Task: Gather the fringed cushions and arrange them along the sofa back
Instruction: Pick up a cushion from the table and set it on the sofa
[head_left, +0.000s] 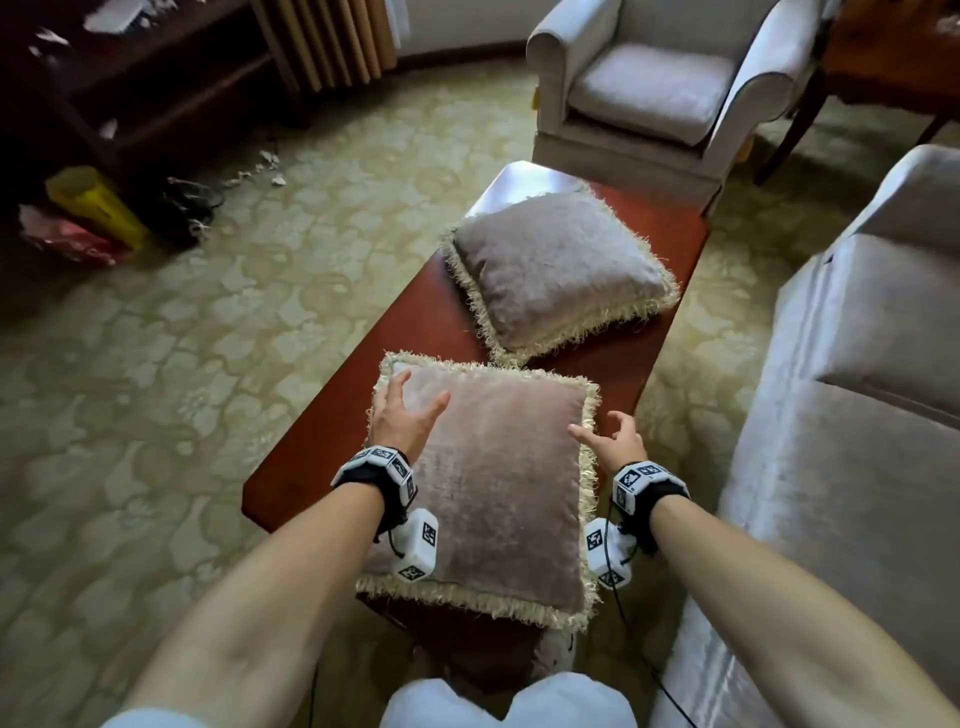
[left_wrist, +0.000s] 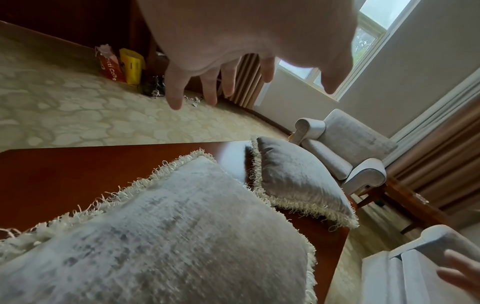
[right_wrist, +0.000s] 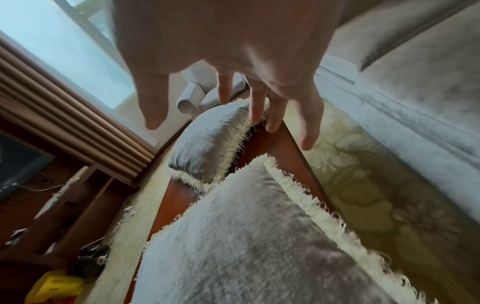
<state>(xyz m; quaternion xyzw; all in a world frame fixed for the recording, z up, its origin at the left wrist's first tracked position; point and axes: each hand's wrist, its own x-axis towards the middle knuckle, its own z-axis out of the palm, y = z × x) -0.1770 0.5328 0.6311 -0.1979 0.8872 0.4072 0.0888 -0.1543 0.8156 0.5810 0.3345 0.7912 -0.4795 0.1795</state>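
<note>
A long reddish-brown wooden table (head_left: 670, 249) stands on the patterned carpet (head_left: 171, 364). Two fringed cushions lie flat on it: the near cushion (head_left: 498, 483) right under the fingers, the far cushion (head_left: 558, 273) just beyond the fingertips, their fringes about touching.

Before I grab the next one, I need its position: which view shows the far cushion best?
The head view: the far cushion lies whole and unobstructed on the table. The left wrist view shows it obliquely; in the right wrist view, the right hand overlaps it.
</note>
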